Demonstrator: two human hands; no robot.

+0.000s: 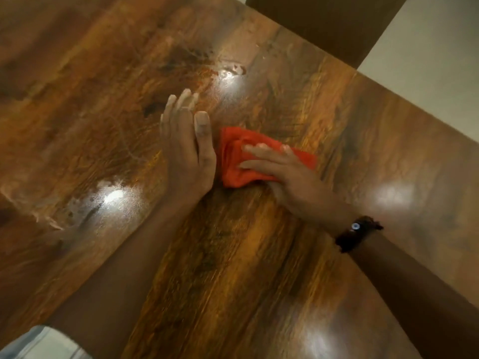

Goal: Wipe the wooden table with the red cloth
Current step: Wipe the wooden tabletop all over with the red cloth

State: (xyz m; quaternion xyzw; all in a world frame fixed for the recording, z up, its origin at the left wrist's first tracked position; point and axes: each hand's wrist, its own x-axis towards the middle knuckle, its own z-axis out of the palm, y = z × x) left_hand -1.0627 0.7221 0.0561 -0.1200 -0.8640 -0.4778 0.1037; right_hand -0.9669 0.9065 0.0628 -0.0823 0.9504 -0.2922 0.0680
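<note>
A bunched red cloth (233, 161) lies on the glossy wooden table (246, 255) near the middle of the view. My right hand (287, 174) presses down on the cloth, its fingers spread across the top and curled over the near edge. Just left of the cloth, my left hand (186, 149) rests flat on the wood with its fingers straight and close together, thumb almost touching the cloth. It holds nothing. A dark beaded bracelet (357, 233) sits on my right wrist.
Wet smears and droplets (233, 71) glisten on the table beyond my hands, and a hazy wet patch (111, 198) lies to the near left. A dark chair back (324, 22) stands at the far table edge. Pale floor (427, 60) shows at the upper right.
</note>
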